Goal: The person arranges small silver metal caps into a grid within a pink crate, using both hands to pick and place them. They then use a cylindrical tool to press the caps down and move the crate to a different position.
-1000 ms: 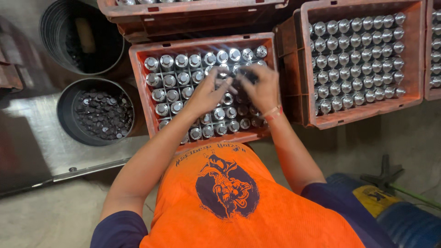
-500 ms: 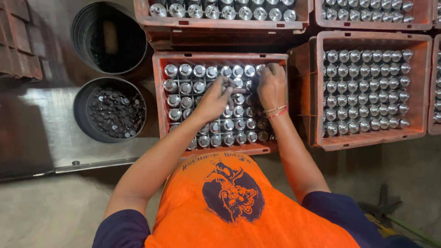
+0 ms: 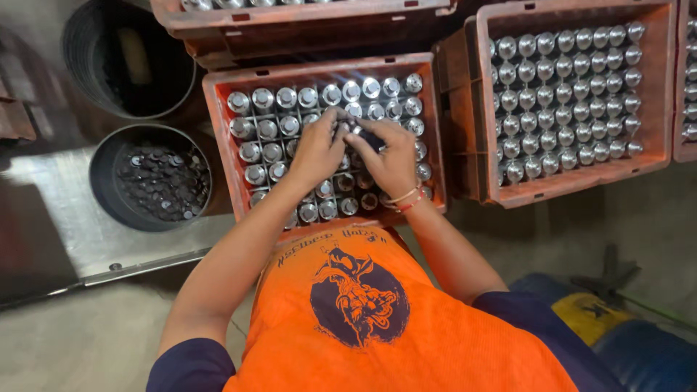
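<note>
Dim and warm overall, lit from above. Bright glints on the silver bottle caps [image 3: 559, 94] in the right crate [image 3: 573, 190]; softer glare across the caps under both hands. Pale sheen on the steel plate [image 3: 65, 225] at left. Deep shadow inside the two black buckets [image 3: 102, 156] and between the crates. Slightly soft throughout, blurrier toward the corners, with mild wide-angle bending at the edges. Orange shirt [image 3: 435, 334] vivid, fairly sharp.

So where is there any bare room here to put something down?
The grey floor left of the person's left arm is bare, as is the strip below the right crate. The middle crate is packed with bottles, both hands in it, and the two buckets crowd its left.
</note>
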